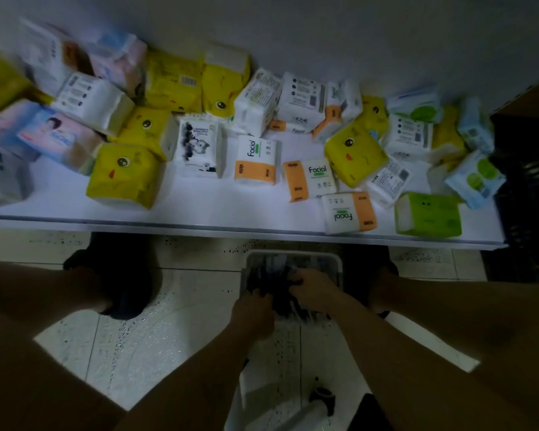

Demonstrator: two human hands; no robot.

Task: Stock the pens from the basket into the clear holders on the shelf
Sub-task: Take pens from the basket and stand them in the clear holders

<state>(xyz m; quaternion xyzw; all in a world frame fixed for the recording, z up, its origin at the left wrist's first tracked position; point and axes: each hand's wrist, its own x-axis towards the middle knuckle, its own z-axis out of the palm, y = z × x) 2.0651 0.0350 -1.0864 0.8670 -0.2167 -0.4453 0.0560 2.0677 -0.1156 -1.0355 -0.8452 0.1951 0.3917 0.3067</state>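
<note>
Bare forearms reach down between bent knees to the grey basket [293,256] on the tiled floor [122,353]. Both hands, left hand [253,310] and right hand [315,288], curl their fingers around a dark bundle of pens [281,295] inside it. Beyond, tissue packs [255,160] lie scattered across the white shelf [199,208].

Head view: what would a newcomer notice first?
A jumble of tissue packs, many bright yellow, covers the white shelf across the upper half. Below its edge, on the floor, the left hand and right hand grip dark pens in a grey basket.
</note>
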